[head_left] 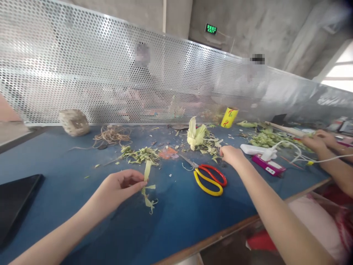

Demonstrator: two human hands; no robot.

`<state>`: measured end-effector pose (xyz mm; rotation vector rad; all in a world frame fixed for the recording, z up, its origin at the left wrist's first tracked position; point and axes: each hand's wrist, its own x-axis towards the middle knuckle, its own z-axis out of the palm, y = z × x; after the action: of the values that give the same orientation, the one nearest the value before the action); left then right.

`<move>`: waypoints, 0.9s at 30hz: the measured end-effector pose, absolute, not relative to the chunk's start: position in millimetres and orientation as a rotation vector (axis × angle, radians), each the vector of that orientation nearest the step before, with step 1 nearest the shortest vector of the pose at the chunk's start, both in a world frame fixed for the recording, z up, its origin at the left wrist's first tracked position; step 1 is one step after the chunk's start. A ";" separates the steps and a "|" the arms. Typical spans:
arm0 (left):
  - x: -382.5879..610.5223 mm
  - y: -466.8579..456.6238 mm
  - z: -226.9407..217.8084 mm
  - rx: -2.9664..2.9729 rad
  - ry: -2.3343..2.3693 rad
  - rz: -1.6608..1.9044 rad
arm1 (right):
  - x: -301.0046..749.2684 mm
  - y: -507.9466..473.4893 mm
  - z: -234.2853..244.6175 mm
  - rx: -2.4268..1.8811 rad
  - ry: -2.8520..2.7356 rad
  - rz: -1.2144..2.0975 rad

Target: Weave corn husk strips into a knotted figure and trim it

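My left hand [120,186] pinches a thin pale-green husk strip [147,186] above the blue table [171,217]; the strip hangs down with knotted, curled ends. My right hand [231,154] reaches forward with its fingers curled, touching the edge of a pile of green husk pieces [202,140]. I cannot see what, if anything, it holds. Scissors with red and yellow handles [208,176] lie on the table just left of my right forearm. A second heap of husk scraps [140,154] lies beyond my left hand.
A perforated metal screen [110,66] walls off the far side, with people behind it. A woven ball [74,122] and twine [111,135] lie far left, a yellow roll [229,117] at the back. Another person's hands [320,141] work at right by a magenta device [268,166]. A dark tray [16,198] is at left.
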<state>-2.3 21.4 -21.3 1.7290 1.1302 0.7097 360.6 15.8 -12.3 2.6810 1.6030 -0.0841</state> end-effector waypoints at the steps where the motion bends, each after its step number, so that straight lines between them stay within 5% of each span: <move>1: -2.7 22.0 -22.7 1.736 1.133 0.708 | 363.3 15.3 -15.7 2.696 1.619 -0.098; 7: -4.6 24.1 -23.0 1.701 1.134 0.816 | 358.9 14.9 -15.6 2.862 1.929 -0.322; 17: -7.8 28.9 -27.8 1.787 1.146 0.836 | 268.6 26.8 -10.7 2.474 2.630 -1.288; 21: -7.6 26.3 -26.2 1.841 1.120 0.816 | 241.2 33.7 -11.5 2.454 2.608 -1.239; 27: -6.2 20.4 -23.7 1.979 1.203 0.764 | 262.8 36.6 -11.6 2.639 2.388 -0.740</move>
<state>-6.2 20.4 -23.7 1.9793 1.2028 0.7640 262.8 36.6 -11.6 2.6393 2.3879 -0.7399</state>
